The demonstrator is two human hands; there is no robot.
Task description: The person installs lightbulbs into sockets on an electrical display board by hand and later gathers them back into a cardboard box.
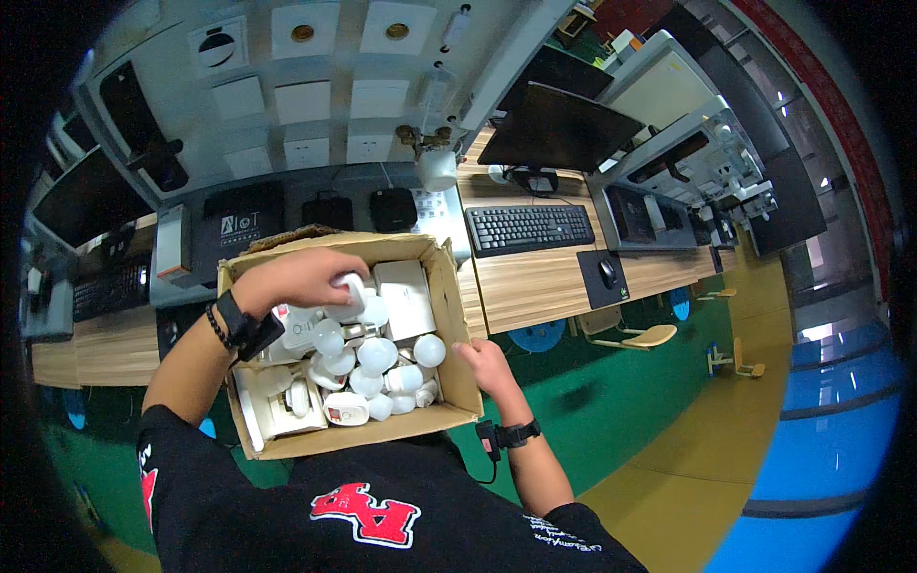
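Observation:
An opened cardboard box [461, 320] is in front of my body, full of white parts. My left hand [310, 275] reaches over its far left side, with thumb and fingers closed on a small white rounded device [350, 296]. My right hand [487, 366] grips the box's right wall; some of its fingers are hidden. Inside lie several white light bulbs [377, 355], a white carton [406, 299] at the far right, and a white device with a red mark [346, 409] near the front. At the front left, a white tray-like piece [256, 406] leans against the wall.
Behind the box is a display panel [301, 100] with white switch plates and dark units. To the right, a wooden desk [525, 277] carries a keyboard [530, 229], a monitor [559, 124] and a mouse [607, 272] on a pad. A stool [635, 336] is under the desk edge.

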